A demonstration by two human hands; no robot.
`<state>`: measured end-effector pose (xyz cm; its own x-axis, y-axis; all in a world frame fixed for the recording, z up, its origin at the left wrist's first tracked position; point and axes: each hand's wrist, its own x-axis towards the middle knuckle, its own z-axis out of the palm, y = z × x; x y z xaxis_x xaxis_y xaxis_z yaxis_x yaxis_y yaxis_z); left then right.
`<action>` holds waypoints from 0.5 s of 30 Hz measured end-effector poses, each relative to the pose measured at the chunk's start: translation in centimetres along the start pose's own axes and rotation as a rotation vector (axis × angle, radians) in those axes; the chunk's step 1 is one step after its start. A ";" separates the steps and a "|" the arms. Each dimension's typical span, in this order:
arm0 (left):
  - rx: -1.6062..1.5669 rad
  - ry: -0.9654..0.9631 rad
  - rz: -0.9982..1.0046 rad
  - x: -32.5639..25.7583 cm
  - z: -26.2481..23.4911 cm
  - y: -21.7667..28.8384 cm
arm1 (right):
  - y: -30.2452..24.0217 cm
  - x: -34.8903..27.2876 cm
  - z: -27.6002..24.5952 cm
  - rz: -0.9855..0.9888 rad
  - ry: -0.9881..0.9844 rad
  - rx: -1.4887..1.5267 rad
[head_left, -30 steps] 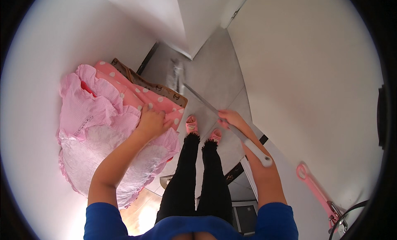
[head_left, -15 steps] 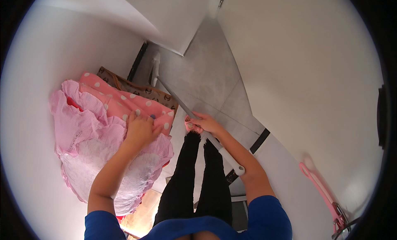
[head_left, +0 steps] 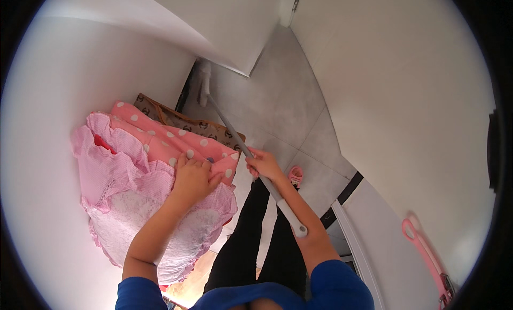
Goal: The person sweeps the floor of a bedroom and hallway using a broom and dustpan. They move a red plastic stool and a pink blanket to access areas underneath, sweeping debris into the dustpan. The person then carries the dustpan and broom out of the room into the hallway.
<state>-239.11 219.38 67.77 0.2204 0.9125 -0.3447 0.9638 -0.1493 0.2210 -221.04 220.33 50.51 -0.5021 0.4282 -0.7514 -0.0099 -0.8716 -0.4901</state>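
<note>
My right hand [head_left: 263, 164] is closed around the grey pole of a broom [head_left: 233, 132]. Its white grip end lies along my right forearm, and its whitish head rests on the floor by the wall corner. The head's bristles are too blurred to make out. My left hand [head_left: 193, 179] lies on a pink cloth with white polka dots [head_left: 157, 136], fingers apart and slightly bent. Below that hand spreads a pink frilled, quilted cover [head_left: 155, 224]. Both fabrics sit in a heap at my left.
A brown patterned bag [head_left: 181, 120] with tan trim stands behind the heap. White walls rise on the left, and a large pale panel [head_left: 395, 85] stands at right. Grey tiles [head_left: 280, 85] cover the floor. A pink strap-like object [head_left: 425, 251] hangs at lower right.
The view has shifted, so the heap now sits farther right. The broom's head is nearer the wall corner. One pink-shod foot has stepped to the right. Both hands stay where they were.
</note>
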 end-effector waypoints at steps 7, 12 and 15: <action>-0.031 -0.009 0.025 -0.2 0.0 -0.3 | -1.6 2.7 -0.4 0.093 0.166 0.147; -0.014 -0.048 0.000 -0.2 0.1 -0.4 | 2.0 -7.2 -7.3 0.028 0.188 0.146; 0.003 -0.051 0.000 -0.2 0.0 -0.3 | 2.5 -13.0 -7.2 0.074 0.269 0.033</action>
<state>-239.47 219.26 67.77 0.2279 0.8919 -0.3905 0.9641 -0.1506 0.2188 -208.29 214.32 55.91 -0.2548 0.4073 -0.8770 -0.0121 -0.9082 -0.4183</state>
